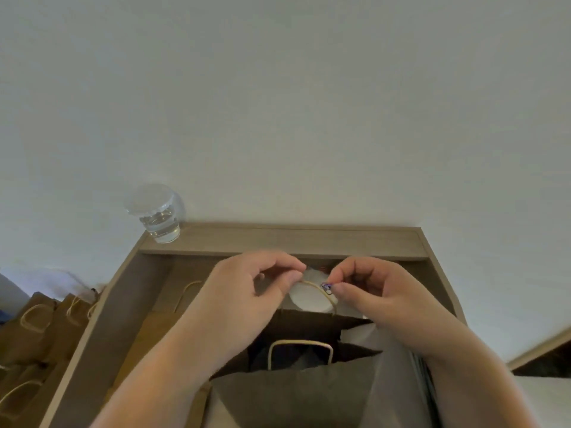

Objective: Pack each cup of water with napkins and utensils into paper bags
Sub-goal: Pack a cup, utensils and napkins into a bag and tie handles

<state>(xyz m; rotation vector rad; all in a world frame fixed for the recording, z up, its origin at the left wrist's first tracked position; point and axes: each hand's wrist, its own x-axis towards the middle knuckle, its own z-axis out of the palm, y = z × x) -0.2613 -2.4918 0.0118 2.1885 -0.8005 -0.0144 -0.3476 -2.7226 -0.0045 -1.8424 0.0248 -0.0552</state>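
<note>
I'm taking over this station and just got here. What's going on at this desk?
A person is working on an open brown paper bag standing on the desk. The left hand and right hand both pinch its far handle, each grip at the fingertips. A lidded cup of water stands on the back ledge, not yet in a bag. More paper bags stand beside the desk on the left.
</note>
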